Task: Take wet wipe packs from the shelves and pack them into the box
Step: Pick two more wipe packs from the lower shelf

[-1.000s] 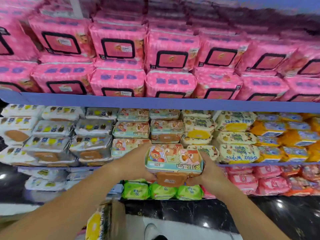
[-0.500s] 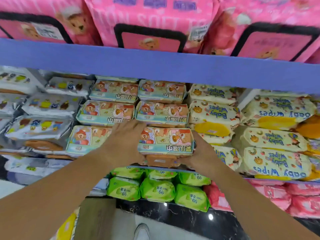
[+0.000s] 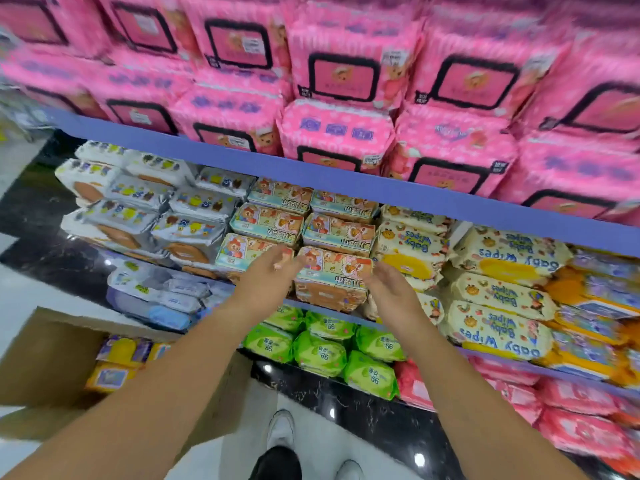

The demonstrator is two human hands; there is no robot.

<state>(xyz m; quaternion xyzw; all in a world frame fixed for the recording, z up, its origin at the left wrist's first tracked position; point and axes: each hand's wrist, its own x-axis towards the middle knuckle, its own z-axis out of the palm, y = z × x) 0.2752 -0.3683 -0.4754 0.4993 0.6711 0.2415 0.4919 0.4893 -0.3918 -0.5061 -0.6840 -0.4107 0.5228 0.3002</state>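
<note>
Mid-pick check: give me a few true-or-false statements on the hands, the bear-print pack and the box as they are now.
1. Both the left hand and the right hand are open, flanking the bear-print wipe pack at the shelf front. True.
2. The cardboard box holds nothing. False: yellow packs lie inside it.
3. The green packs sit on the shelf below the bear-print wipe pack. True.
4. The right hand grips a Baby Wipes pack. False: it holds nothing, and the Baby Wipes packs lie on the shelf to its right.
</note>
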